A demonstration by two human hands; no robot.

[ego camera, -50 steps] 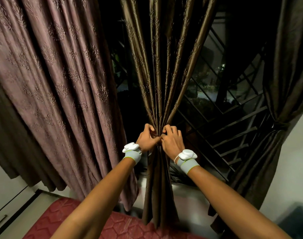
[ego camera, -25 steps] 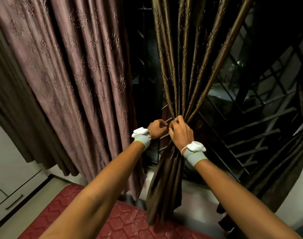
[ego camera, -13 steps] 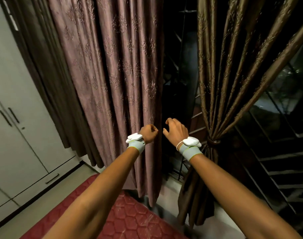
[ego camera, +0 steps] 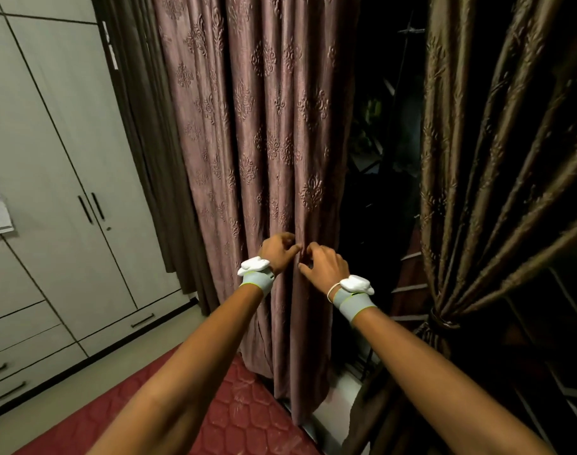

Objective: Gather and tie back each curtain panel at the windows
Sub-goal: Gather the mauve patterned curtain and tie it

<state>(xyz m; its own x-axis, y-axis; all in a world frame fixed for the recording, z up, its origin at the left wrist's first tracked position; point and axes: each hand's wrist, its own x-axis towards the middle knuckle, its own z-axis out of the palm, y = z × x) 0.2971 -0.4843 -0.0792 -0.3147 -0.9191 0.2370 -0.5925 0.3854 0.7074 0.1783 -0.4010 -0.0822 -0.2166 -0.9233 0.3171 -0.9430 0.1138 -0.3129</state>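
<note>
Mauve curtain with embossed damask motifs, bronze-brown curtain perhaps leaf-patterned, red honeycomb-quilted mattress

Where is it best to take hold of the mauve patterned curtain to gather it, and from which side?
Probably the free right edge of the mauve curtain, at wrist height where the left hand and right hand already meet it. Come from the dark window gap side, sweeping the loose vertical folds leftward.

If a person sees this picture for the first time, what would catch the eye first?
Probably the two hands, left hand and right hand, meeting at the middle of the hanging mauve patterned curtain. Next, the shiny brown curtain at the right, already gathered by a tie.
</note>
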